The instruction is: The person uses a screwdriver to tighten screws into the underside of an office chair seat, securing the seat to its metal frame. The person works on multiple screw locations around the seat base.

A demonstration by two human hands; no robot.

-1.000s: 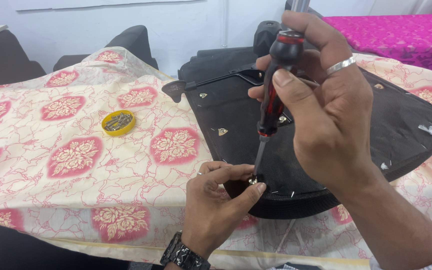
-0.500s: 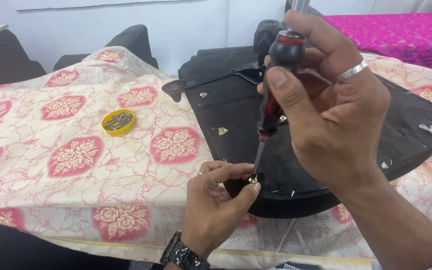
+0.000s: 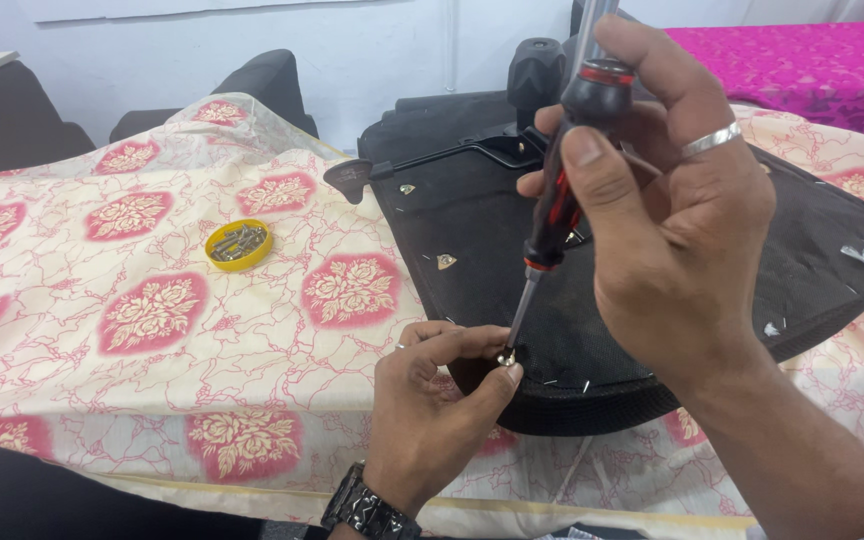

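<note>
The right hand [image 3: 682,240] was clenched around the black-and-red plastic handle of a screwdriver [image 3: 562,190], which leaned slightly with its steel shaft running down to a small silver metal screw [image 3: 505,357]. That screw sat at the near-left edge of the upturned black fabric-covered chair seat base [image 3: 652,260], and the left hand [image 3: 432,400] pinched it between thumb and fingertips, steadying it under the tip. A silver ring showed on the right hand and a dark metal wristwatch [image 3: 367,510] on the left wrist. The seat base lay on a cream cloth printed with pink floral medallions [image 3: 152,310]. Well to the left of the seat base, on that cloth, stood a small round yellow lid holding loose screws [image 3: 238,244]. A grey lever paddle [image 3: 349,178] jutted from the seat base's far-left corner.
</note>
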